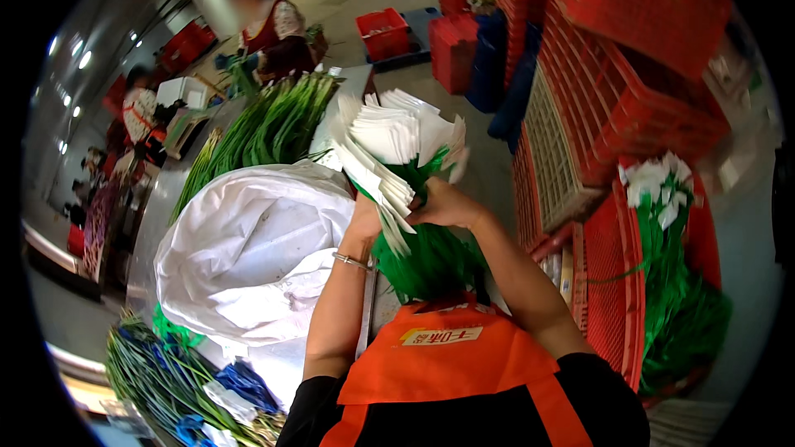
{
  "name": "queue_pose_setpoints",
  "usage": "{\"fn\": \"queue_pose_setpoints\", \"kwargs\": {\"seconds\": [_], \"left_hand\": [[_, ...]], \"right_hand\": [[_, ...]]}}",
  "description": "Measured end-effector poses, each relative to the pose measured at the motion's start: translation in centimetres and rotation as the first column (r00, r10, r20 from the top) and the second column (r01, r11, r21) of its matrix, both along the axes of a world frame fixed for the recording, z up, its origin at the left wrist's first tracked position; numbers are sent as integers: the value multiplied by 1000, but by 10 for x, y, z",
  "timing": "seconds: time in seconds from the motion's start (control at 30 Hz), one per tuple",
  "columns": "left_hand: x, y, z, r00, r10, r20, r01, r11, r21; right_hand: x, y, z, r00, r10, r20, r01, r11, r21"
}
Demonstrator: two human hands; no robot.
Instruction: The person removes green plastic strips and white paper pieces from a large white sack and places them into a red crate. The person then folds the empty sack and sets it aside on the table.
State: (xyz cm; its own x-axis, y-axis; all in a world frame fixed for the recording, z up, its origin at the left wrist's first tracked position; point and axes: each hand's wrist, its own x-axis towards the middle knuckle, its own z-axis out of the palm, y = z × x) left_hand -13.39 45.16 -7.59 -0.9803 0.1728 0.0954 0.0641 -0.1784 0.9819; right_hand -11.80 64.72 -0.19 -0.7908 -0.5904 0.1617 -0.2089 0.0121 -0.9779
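A person in an orange apron (464, 364) holds one bundle of green stems (426, 261) upright against the chest, its top wrapped in white paper sleeves (389, 145). Both hands are closed on this bundle just below the paper: the left hand (362, 219) grips from the left, with a silver bracelet (352, 261) on its wrist, and the right hand (447, 205) clasps from the right. Judging by the scene, the work is partly done: one similar white-topped bundle (662, 190) already stands in a red crate (617, 298) at the right, while one long heap of loose green stalks (265, 128) lies unwrapped on the tabletop (157, 215) ahead. One large white sack (248, 257) sits just left of the held bundle. One pile of stems with blue wraps (178, 381) lies at lower left. Red crates stand stacked behind; their count is too many to tell. At least two other people work farther along the tabletop.
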Motion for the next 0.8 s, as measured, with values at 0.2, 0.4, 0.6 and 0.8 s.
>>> {"fn": "queue_pose_setpoints", "kwargs": {"seconds": [0.2, 0.4, 0.6, 0.8], "left_hand": [[-12, 25, 69, 987, 19, -157, -8, 997, 73], [-37, 16, 82, 999, -42, -25, 45, 986, 163], [-51, 18, 90, 999, -45, 0, 45, 991, 129], [-59, 34, 91, 998, -38, -54, 43, 995, 87]], "right_hand": [[-11, 18, -47, 981, -179, -73, 173, 981, -90], [-9, 39, -75, 941, -339, 3, 334, 926, -178], [-8, 85, -75, 859, -509, 48, 511, 851, -121], [-5, 88, -68, 625, -714, -315, 724, 681, -109]]}}
